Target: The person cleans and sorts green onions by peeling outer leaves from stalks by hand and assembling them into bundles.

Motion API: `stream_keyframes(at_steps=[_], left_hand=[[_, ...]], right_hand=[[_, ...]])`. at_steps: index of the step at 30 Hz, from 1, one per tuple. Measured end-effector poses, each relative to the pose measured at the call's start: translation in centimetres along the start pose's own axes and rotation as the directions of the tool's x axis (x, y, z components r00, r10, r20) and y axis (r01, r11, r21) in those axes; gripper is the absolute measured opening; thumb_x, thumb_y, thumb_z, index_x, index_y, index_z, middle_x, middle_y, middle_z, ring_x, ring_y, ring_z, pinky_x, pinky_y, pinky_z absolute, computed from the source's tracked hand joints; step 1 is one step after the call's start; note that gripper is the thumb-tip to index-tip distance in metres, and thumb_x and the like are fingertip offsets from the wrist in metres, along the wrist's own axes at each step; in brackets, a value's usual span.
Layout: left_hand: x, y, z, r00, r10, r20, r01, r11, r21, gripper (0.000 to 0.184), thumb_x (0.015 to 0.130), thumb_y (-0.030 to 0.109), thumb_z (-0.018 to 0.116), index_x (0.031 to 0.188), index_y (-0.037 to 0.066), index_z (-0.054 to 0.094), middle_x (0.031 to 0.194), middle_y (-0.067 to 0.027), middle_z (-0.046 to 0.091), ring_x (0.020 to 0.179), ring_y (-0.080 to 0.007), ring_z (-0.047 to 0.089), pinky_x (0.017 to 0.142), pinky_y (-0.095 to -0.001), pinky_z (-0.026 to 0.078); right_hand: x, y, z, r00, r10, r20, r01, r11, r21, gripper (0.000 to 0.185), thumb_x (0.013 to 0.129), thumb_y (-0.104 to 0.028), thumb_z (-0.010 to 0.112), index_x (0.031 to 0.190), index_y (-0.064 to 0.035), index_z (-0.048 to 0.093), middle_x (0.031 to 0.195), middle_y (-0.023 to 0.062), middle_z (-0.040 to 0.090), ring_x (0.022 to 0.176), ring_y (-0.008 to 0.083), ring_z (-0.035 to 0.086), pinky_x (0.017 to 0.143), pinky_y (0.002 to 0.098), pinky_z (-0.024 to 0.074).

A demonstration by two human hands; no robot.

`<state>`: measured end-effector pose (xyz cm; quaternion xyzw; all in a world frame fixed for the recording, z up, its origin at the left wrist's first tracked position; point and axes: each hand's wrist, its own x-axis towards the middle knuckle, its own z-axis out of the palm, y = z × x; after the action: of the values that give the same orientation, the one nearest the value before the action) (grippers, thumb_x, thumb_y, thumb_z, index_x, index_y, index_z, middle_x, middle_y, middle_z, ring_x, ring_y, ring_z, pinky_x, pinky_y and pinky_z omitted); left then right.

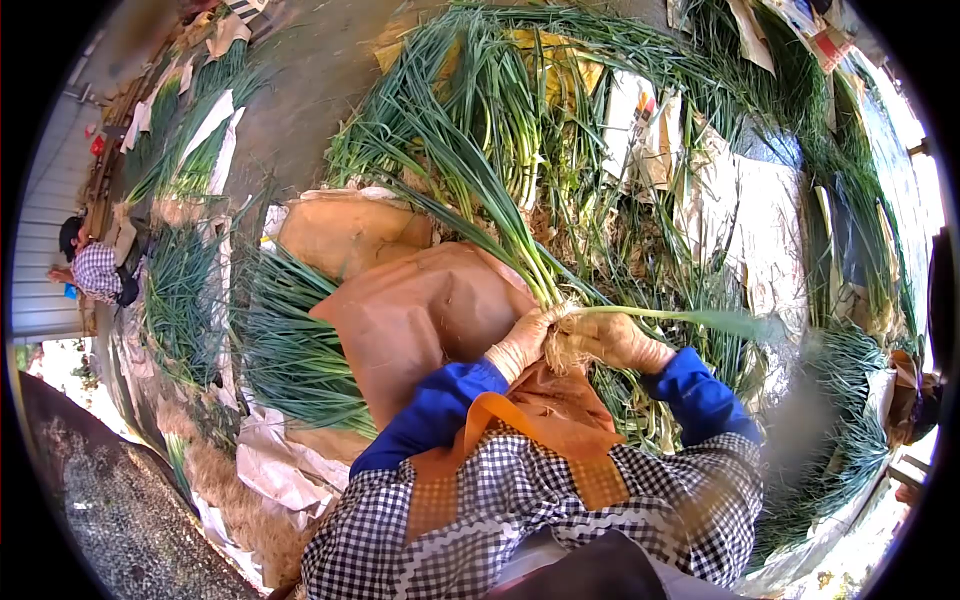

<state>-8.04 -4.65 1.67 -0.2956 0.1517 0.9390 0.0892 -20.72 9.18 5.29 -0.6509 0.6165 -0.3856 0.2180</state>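
My left hand (525, 340) is closed round the root end of a bunch of green onions (530, 255), whose long leaves reach up and away to the left. My right hand (610, 340) is closed beside it on a single green onion (655, 313), whose leaf points to the right. Tan stringy roots (565, 350) hang between the two hands. Below them, a brown apron (430, 305) covers my lap.
More green onions (510, 130) lie heaped ahead, with others (300, 340) in a pile at left. Paper sheets (740, 220) lie at right. Another person (97, 270) is at far left. A tan cushion-like pad (350, 235) sits beyond my lap.
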Motion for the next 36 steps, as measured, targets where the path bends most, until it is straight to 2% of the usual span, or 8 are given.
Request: stream_keyframes(at_steps=[4,13,16,18,22,26,31,36], left_hand=[[0.6,-0.1,-1.9,0.994,-0.040,0.102,0.052,0.992,-0.111,0.027,0.085,0.016,0.056,0.108,0.001,0.053,0.089,-0.0089,0.060,0.084,-0.0181,0.058,0.073,-0.0320,0.053],[0.8,1.3,-2.1,0.990,0.096,-0.105,-0.130,0.912,-0.388,0.030,0.084,0.022,0.056,0.106,0.001,0.056,0.088,-0.0117,0.063,0.081,-0.0240,0.060,0.078,-0.0413,0.052],[0.5,2.1,-5.0,0.965,0.233,0.118,-0.179,0.919,-0.350,0.038,0.083,0.022,0.055,0.112,-0.001,0.053,0.099,-0.0144,0.063,0.087,-0.0272,0.062,0.079,-0.0437,0.052],[0.0,1.8,-4.5,0.967,0.214,0.136,-0.158,0.928,-0.339,0.039,0.083,0.022,0.055,0.114,-0.002,0.053,0.100,-0.0151,0.062,0.088,-0.0280,0.061,0.080,-0.0441,0.051],[0.5,1.7,-4.0,0.955,0.184,0.232,-0.113,0.951,-0.287,0.043,0.084,0.021,0.056,0.117,-0.004,0.049,0.104,-0.0180,0.060,0.093,-0.0292,0.060,0.086,-0.0439,0.049],[-1.6,2.3,-3.4,0.977,0.172,0.129,-0.166,0.984,-0.058,0.048,0.085,0.021,0.056,0.122,-0.007,0.043,0.111,-0.0184,0.057,0.061,-0.0097,0.050,0.064,-0.0251,0.048],[-6.0,5.2,0.6,0.801,0.518,0.301,-0.456,0.853,-0.255,0.064,0.080,0.024,0.061,0.133,0.001,0.033,0.137,-0.0206,0.031,0.125,-0.0327,0.035,0.100,-0.0514,0.034],[-0.5,2.2,-3.5,0.967,0.248,0.060,-0.244,0.967,-0.071,0.040,0.085,0.012,0.055,0.121,0.001,0.046,0.101,-0.0114,0.060,0.074,-0.0153,0.058,0.067,-0.0256,0.051]], right_hand=[[1.9,-0.1,0.0,0.941,0.319,0.117,-0.339,0.872,0.352,0.021,0.086,-0.022,0.054,0.088,-0.0024,0.062,0.080,0.0134,0.060,0.077,0.0296,0.059,0.070,0.0360,0.0473],[2.8,-3.5,5.2,0.766,-0.382,0.517,0.172,0.897,0.408,0.035,0.083,-0.036,0.055,0.097,-0.0054,0.064,0.093,0.0160,0.061,0.087,0.0276,0.059,0.079,0.0406,0.0448],[-0.1,0.6,-0.5,0.583,0.282,0.762,-0.577,0.804,0.144,0.050,0.083,-0.052,0.048,0.109,-0.0115,0.062,0.101,0.0156,0.062,0.101,0.0267,0.056,0.090,0.0360,0.0418],[0.5,3.2,-1.6,0.151,0.837,0.527,-0.405,0.538,-0.739,0.061,0.081,-0.062,0.046,0.116,-0.0144,0.058,0.112,0.0147,0.059,0.104,0.0217,0.057,0.085,0.0362,0.0459],[4.6,4.3,3.0,0.619,0.757,0.211,-0.551,0.228,0.803,0.042,0.090,-0.040,0.046,0.112,-0.0046,0.054,0.098,0.0049,0.060,0.076,0.0144,0.053,0.071,0.0266,0.0432],[8.7,6.9,4.9,0.750,0.661,0.042,-0.404,0.406,0.820,0.034,0.089,-0.034,0.050,0.094,-0.0028,0.063,0.081,0.0006,0.060,0.070,0.0098,0.050,0.065,0.0211,0.0415],[7.1,9.4,-0.6,0.652,0.718,-0.244,-0.295,0.536,0.791,0.027,0.089,-0.030,0.049,0.088,-0.0062,0.063,0.066,-0.0015,0.048,0.060,0.0096,0.043,0.056,0.0242,0.0364],[7.7,8.8,1.1,0.694,0.706,-0.141,-0.300,0.462,0.834,0.022,0.089,-0.020,0.048,0.083,-0.0050,0.062,0.059,-0.0030,0.046,0.049,0.0059,0.038,0.048,0.0193,0.0306]])
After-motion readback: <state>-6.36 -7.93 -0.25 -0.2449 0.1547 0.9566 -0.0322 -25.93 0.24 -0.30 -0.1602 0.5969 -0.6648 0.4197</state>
